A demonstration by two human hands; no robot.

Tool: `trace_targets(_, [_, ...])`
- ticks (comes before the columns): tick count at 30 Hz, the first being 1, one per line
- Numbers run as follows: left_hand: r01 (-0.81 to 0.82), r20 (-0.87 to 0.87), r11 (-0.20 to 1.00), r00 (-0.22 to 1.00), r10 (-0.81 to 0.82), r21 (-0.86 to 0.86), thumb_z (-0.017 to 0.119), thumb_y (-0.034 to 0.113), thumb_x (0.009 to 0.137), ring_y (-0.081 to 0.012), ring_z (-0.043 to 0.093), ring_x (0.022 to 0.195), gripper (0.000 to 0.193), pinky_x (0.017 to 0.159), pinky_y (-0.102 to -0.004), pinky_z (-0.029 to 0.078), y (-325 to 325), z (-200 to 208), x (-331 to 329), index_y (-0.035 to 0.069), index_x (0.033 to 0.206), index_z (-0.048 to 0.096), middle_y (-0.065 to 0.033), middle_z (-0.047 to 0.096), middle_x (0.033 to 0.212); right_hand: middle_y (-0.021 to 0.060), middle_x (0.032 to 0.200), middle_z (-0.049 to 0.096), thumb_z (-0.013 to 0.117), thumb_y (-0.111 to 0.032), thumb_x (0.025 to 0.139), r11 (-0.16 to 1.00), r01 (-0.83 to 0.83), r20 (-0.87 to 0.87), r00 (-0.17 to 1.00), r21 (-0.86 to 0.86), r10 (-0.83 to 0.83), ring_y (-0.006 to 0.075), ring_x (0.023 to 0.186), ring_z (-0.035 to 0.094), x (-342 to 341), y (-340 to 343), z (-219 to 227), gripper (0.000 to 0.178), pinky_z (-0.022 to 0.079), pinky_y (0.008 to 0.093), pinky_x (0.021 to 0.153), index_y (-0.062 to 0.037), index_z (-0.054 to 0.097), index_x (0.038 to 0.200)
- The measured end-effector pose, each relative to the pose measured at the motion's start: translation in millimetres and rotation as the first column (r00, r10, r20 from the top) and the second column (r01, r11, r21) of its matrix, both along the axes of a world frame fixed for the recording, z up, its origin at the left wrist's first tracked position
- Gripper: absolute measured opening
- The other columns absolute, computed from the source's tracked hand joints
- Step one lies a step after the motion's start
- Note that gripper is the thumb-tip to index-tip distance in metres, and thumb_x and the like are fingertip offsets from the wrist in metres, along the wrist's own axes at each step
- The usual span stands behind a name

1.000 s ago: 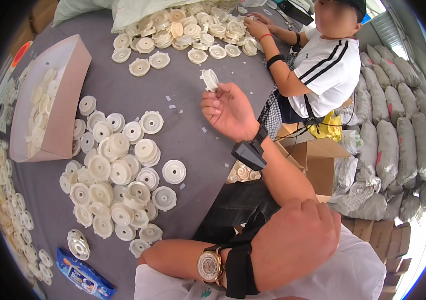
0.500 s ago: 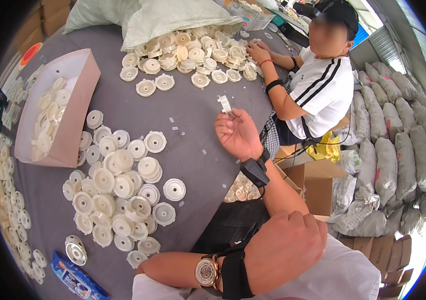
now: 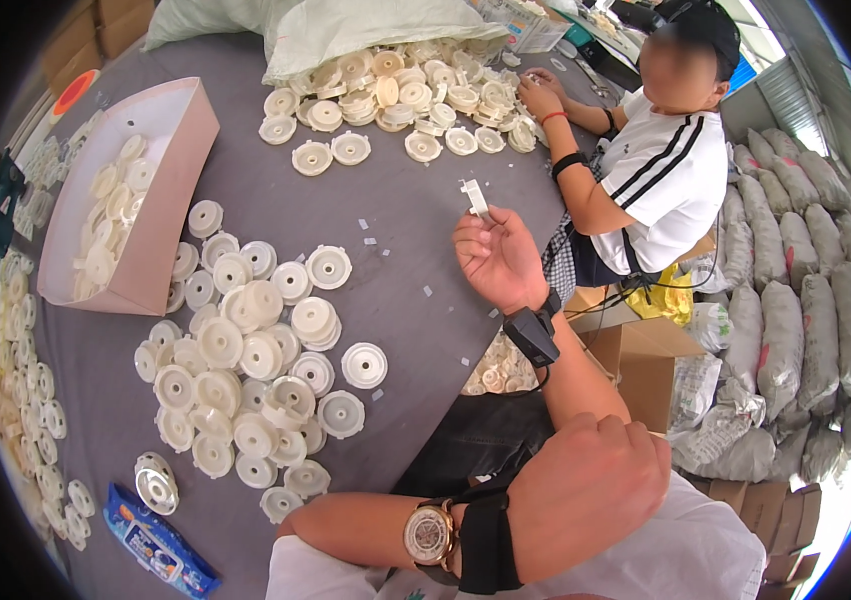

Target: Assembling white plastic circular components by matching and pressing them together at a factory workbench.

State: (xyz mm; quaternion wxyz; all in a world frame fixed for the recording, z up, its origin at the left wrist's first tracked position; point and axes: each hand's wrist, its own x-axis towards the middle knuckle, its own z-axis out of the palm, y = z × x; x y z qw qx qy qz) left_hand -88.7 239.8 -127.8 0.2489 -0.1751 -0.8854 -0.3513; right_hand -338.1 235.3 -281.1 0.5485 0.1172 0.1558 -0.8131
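Note:
My right hand point(image 3: 502, 258) is raised over the table's right side, palm up, fingers closed. Pinched at its fingertips is a small white plastic part point(image 3: 476, 198), seen nearly edge-on, with a little tab at its top. My left arm, wearing a watch point(image 3: 429, 537) and a black strap, crosses in front of me. My left hand point(image 3: 586, 492) is curled, knuckles up, against my right forearm near the elbow; its fingertips are hidden. Left of my hands spreads a pile of round white plastic caps point(image 3: 249, 361), some stacked or tilted.
A pink-sided box point(image 3: 174, 190) of caps stands at left. Behind, more caps point(image 3: 412, 92) spill from a white sack point(image 3: 366, 38). A blue packet point(image 3: 159, 545) lies near left. At right a person point(image 3: 668, 170) handles small pieces beside cardboard boxes point(image 3: 636, 362) and stacked sacks point(image 3: 781, 270).
The whole scene sits slightly farther right in view. My right hand still holds the white part, and my left hand keeps its place against the right forearm.

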Motion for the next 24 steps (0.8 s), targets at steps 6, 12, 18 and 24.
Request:
trace_targets(6, [-0.006,0.016,1.0,1.0,0.006,0.027,0.069,0.017,0.082,-0.0176,0.065,0.069,0.011,0.059,-0.0332,0.046,-2.5,-1.0,1.7,0.006,0.082,0.066,-0.0043,0.063,0.073,0.0041,0.09,0.053,0.056,-0.017,0.103,0.972,-0.137,-0.253,0.95,0.19,0.183,0.0119,0.073,0.045,36.5,-14.7,12.0,0.016,0.04,0.0265,0.061,-0.0013,0.055,0.105])
trace_targets(12, [0.001,0.064,0.995,0.998,-0.007,0.102,0.068,0.019,0.084,-0.0213,0.066,0.075,0.016,0.065,-0.0361,0.046,6.8,-1.3,4.2,0.003,0.084,0.071,-0.0067,0.066,0.076,-0.0036,0.085,0.059,0.056,-0.021,0.109,0.738,-0.287,-0.672,0.307,0.61,0.674,0.0056,0.072,0.048,106.2,-33.1,38.7,0.026,0.04,0.0237,0.063,-0.0019,0.067,0.121])
trace_targets(18, [-0.026,0.06,0.996,0.998,0.021,0.087,0.068,0.018,0.082,-0.0221,0.067,0.076,0.016,0.066,-0.0365,0.048,1.0,-0.6,10.1,0.003,0.085,0.073,-0.0068,0.068,0.078,-0.0047,0.084,0.062,0.062,-0.02,0.108,0.685,-0.484,-0.776,0.02,0.545,0.631,0.0048,0.075,0.055,152.0,-79.2,65.8,0.028,0.046,0.0232,0.067,-0.0022,0.069,0.128])
trace_targets(24, [-0.021,0.032,0.994,0.999,0.018,0.107,0.069,0.017,0.081,-0.0218,0.071,0.08,0.016,0.067,-0.0353,0.052,4.2,0.9,9.0,0.002,0.082,0.074,-0.0073,0.07,0.081,0.0155,0.107,0.068,0.07,-0.011,0.094,0.861,0.422,-0.588,-0.632,0.284,0.504,0.0319,0.098,0.07,56.2,-151.5,6.2,0.023,0.057,0.0438,0.085,-0.009,0.076,0.116])
